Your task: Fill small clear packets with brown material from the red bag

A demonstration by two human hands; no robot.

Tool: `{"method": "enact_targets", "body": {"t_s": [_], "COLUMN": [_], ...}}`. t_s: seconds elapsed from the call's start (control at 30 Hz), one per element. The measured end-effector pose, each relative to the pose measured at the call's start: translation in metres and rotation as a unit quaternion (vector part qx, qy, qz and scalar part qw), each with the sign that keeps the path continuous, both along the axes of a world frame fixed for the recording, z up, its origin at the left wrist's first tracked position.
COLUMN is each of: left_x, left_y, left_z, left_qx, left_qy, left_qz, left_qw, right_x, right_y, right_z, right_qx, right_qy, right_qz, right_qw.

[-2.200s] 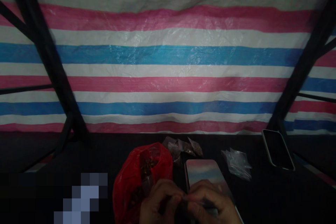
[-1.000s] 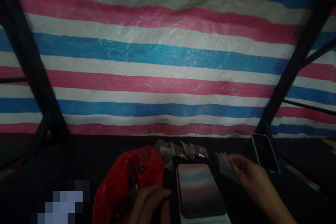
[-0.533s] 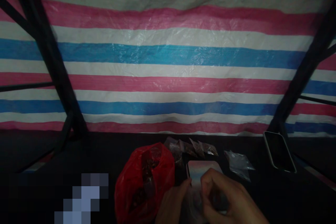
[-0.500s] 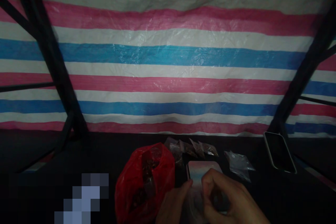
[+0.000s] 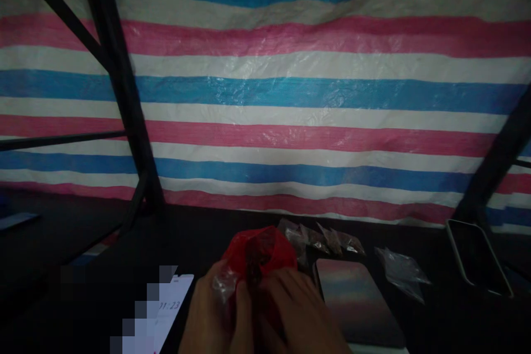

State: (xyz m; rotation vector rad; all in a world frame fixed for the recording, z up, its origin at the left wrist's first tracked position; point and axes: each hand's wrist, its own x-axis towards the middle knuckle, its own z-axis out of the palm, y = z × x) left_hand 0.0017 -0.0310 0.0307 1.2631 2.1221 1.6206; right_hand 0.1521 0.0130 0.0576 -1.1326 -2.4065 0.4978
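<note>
A red plastic bag [image 5: 238, 246] stands open in front of me, with dark small pieces [image 5: 256, 257] inside. My left hand [image 5: 209, 310] is at the bag's near left side, closed on a small clear plastic bag [image 5: 225, 286] between thumb and fingers. At the mouth of the red bag, my right hand [image 5: 305, 310] has its fingers bent together and pointing inward. Its fingertips are hidden, so what they pinch does not show. Just right of that hand lies a flat device with a shiny plate [image 5: 352, 298], which looks like a small scale.
Behind the red bag lie several small filled clear packets [image 5: 332, 239]. Flat clear bags [image 5: 402, 272] rest farther right, beside a dark-screened phone [image 5: 479, 257]. A lit phone [image 5: 176, 298] is at the left. Black posts [image 5: 128, 94] flank a striped tarp [image 5: 307, 133].
Both hands have moved left from above the shiny plate to the red bag. The clear bag went along in my left hand. The view has turned slightly left.
</note>
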Motion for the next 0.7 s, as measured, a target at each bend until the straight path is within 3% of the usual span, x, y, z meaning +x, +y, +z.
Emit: {"method": "enact_targets", "body": {"t_s": [0.1,0.17,0.27,0.37,0.47,0.57,0.7], "left_x": [-0.022,-0.028,-0.039,-0.054,-0.063,-0.061,-0.045], "left_y": [0.004,0.005,0.008,0.011,0.013,0.013,0.011], "left_z": [-0.016,-0.027,-0.035,-0.029,-0.017,-0.01,-0.012], "left_qx": [-0.068,-0.09,-0.099,-0.045,0.028,0.062,0.037], "left_qy": [0.19,0.208,0.097,-0.056,-0.166,-0.218,-0.248], "left_qz": [0.036,0.044,-0.008,-0.055,-0.02,0.015,-0.039], "left_qw": [0.979,0.973,0.99,0.996,0.986,0.974,0.967], "right_x": [-0.02,-0.021,-0.014,-0.007,0.0,0.006,0.007], "right_y": [0.003,0.006,0.011,0.015,0.019,0.021,0.019], "right_z": [-0.003,-0.006,-0.008,-0.006,0.002,0.012,0.025], "right_qx": [0.027,0.05,0.092,0.123,0.154,0.147,0.078], "right_qy": [-0.11,-0.15,-0.174,-0.188,-0.21,-0.25,-0.252], "right_qz": [0.001,-0.015,-0.015,-0.006,-0.015,-0.012,0.017], "right_qw": [0.994,0.987,0.98,0.974,0.966,0.957,0.965]}}
